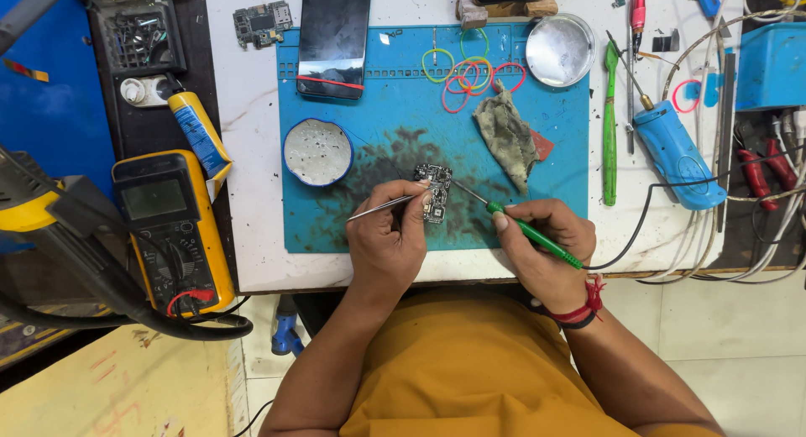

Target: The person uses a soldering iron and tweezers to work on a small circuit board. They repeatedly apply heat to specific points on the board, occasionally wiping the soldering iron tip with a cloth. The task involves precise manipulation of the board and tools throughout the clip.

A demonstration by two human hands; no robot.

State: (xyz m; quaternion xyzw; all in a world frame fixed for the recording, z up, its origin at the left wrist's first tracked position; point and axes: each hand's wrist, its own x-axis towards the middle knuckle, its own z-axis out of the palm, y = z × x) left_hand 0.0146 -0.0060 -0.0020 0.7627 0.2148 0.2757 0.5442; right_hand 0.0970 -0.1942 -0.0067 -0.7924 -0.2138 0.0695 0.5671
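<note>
Near mat (336, 227) front edge: my left hand (388, 240) pinches tweezers (382, 207), steadies board (436, 193); right hand (537, 244) grips iron (525, 229), tip at board. Soldering step, I judge; next needs steady tip.

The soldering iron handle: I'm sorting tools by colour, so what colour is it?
Green, seen in the head view: soldering iron handle in the right hand.

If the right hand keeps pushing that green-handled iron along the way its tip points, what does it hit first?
The right hand aims the green-handled iron up and to the left. Its tip sits at or just short of the small circuit board under the left hand, so the board comes first; actual contact is unclear.
</note>
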